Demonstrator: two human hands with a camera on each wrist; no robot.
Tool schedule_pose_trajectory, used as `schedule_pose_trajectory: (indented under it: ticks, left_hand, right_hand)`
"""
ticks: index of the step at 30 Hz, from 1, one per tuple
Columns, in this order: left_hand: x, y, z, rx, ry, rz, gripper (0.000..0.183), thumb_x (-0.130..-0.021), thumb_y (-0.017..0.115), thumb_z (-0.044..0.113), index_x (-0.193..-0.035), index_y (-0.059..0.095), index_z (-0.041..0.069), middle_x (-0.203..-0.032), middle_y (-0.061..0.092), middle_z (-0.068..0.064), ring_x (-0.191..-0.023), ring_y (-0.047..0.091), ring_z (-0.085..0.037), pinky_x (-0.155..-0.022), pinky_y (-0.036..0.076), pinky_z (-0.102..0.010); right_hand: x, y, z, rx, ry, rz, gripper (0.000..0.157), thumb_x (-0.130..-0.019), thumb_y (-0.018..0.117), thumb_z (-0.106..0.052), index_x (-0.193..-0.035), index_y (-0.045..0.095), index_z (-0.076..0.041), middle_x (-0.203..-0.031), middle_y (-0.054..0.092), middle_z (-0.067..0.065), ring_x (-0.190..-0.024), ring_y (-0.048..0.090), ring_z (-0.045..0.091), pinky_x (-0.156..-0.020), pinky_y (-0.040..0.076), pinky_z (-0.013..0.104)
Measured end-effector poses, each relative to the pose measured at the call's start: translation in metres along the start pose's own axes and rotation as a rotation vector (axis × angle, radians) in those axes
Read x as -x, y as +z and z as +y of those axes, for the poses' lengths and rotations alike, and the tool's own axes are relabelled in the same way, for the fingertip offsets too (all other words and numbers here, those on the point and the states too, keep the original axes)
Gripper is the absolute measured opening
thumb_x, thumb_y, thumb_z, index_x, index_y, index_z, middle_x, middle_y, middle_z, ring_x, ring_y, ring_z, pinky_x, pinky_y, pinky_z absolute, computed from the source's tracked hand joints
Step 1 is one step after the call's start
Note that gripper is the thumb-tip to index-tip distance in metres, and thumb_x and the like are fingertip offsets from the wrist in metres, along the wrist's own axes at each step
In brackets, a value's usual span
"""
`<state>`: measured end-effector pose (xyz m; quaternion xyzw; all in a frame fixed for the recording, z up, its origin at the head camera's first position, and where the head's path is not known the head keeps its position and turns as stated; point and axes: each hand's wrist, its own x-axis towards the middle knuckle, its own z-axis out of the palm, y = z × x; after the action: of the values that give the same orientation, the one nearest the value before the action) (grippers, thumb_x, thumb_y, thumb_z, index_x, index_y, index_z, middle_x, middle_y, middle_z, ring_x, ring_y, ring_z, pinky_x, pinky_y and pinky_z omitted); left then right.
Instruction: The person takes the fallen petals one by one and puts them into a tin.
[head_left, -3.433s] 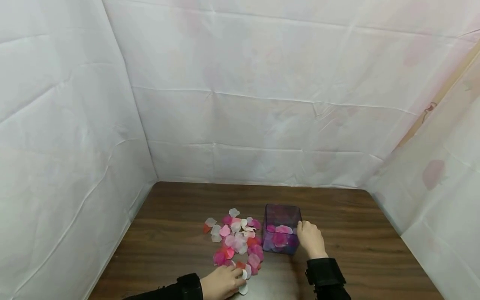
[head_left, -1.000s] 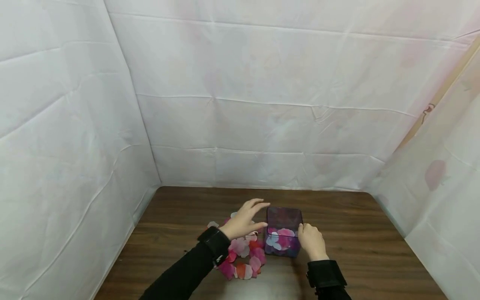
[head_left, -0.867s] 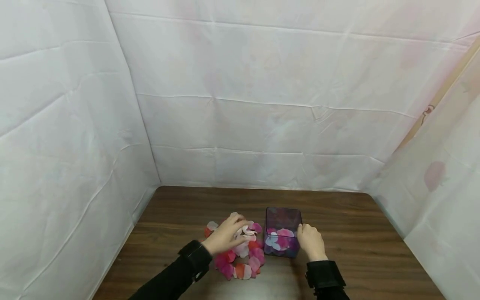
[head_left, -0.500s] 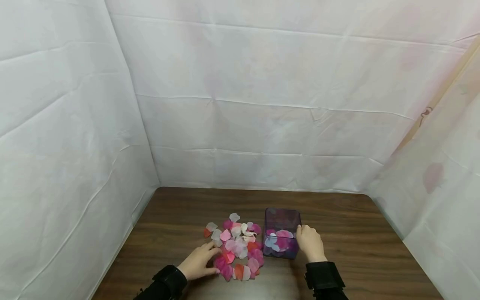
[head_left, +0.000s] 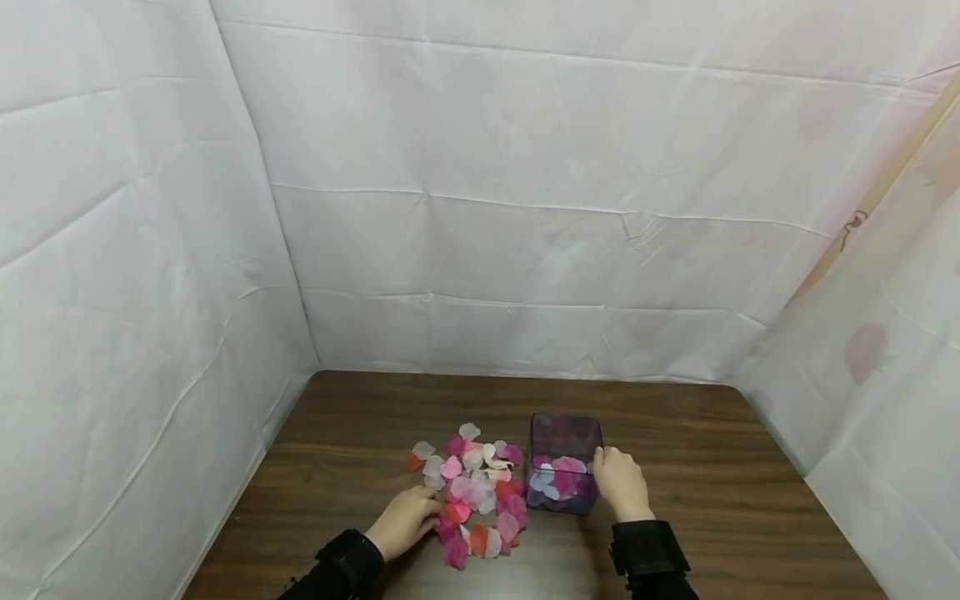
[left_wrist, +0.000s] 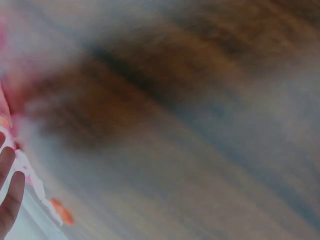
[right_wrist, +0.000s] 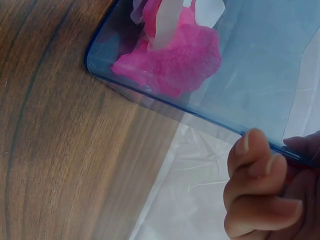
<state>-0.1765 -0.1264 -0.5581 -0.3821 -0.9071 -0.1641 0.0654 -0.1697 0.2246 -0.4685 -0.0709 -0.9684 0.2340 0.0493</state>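
A see-through purple plastic box (head_left: 564, 500) stands on the table, with pink, white and magenta petals (right_wrist: 175, 65) inside. My right hand (head_left: 621, 483) holds its right side; in the right wrist view the curled fingers (right_wrist: 252, 182) lie outside the wall, right at the rim. To the left of the box a loose heap of artificial petals (head_left: 480, 487) is spread out. My left hand (head_left: 405, 521) is low at the heap's left edge, thumb and fingers bent around magenta petals (head_left: 447, 528). I cannot tell whether it pinches one. Left fingertips (left_wrist: 15, 185) show at the left wrist view's edge.
Brown wood-grain table (head_left: 360, 433) under everything. White cloth walls (head_left: 517, 333) rise along its back and both sides. One magenta petal (head_left: 456, 552) lies at the near edge of the heap.
My left hand went from the front petals up beside the box, then back to the heap's left edge, where its fingers drew closer together. Blue-white petals appeared in the box. The right hand stayed.
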Motion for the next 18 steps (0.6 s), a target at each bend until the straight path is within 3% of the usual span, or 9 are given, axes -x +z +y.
schedule_pose_trajectory:
  ticks: [4,8,13,18]
  left_hand:
    - [-0.008,-0.011,0.002,0.033,-0.024,0.009,0.009,-0.077,0.074,0.011,-0.077,0.067,0.016,-0.076,0.061,0.008,-0.071,0.054,-0.003,-0.063,0.046,-0.02]
    - [-0.027,-0.029,0.006,0.109,-0.071,0.035,0.01,-0.078,0.073,0.007,-0.077,0.066,0.014,-0.071,0.062,0.007,-0.065,0.052,-0.001,-0.06,0.045,-0.019]
    - [-0.064,-0.053,0.016,0.109,-0.034,0.115,0.005,-0.082,0.071,0.01,-0.082,0.067,0.012,-0.076,0.062,0.005,-0.068,0.052,-0.002,-0.064,0.047,-0.018]
    - [-0.11,-0.075,0.038,0.147,0.005,0.144,0.005,-0.086,0.067,0.012,-0.089,0.07,0.009,-0.084,0.066,0.001,-0.073,0.057,-0.006,-0.066,0.048,-0.018]
  right_hand:
    - [0.0,-0.001,0.0,-0.002,0.01,-0.01,0.041,-0.097,0.036,-0.015,-0.061,0.049,-0.001,-0.076,0.063,0.027,-0.071,0.062,0.043,-0.057,0.045,0.047]
    - [0.0,-0.001,0.0,-0.005,0.008,-0.009,0.04,-0.097,0.036,-0.015,-0.063,0.051,0.0,-0.079,0.063,0.03,-0.073,0.062,0.044,-0.059,0.046,0.048]
    - [0.0,-0.002,0.0,-0.009,0.008,-0.013,0.041,-0.097,0.035,-0.016,-0.063,0.049,0.0,-0.08,0.063,0.03,-0.074,0.062,0.046,-0.059,0.046,0.049]
    - [0.0,-0.001,0.0,-0.009,0.01,-0.026,0.04,-0.098,0.035,-0.016,-0.062,0.046,-0.002,-0.074,0.061,0.024,-0.069,0.062,0.039,-0.057,0.044,0.044]
